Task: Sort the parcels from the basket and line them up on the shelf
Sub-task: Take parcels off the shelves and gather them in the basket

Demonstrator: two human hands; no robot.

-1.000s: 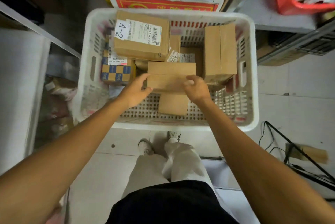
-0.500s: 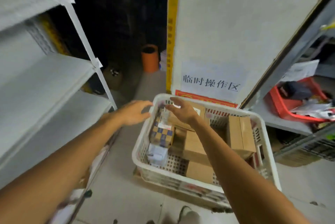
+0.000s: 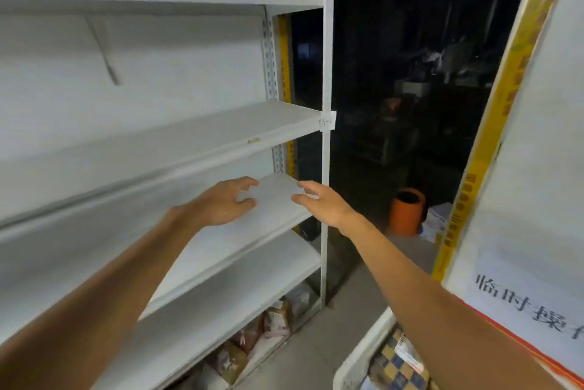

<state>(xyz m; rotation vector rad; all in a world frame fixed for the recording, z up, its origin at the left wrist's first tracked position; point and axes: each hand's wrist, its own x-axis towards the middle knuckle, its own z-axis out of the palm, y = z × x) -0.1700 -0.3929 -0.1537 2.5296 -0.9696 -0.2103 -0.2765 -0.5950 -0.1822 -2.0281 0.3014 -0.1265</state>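
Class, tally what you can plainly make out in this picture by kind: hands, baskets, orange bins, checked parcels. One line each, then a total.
Hands: 2 (left hand, right hand, both holding nothing)
Basket: 1
Orange bin: 1
Checked parcel: 1, in the basket
Total: 5

A parcel storeroom or warehouse — white metal shelving (image 3: 196,136) with a small label tag (image 3: 327,120) on its post, a white basket (image 3: 363,355) of parcels on the tiled floor — a Chinese-lettered sign (image 3: 531,304) at right.
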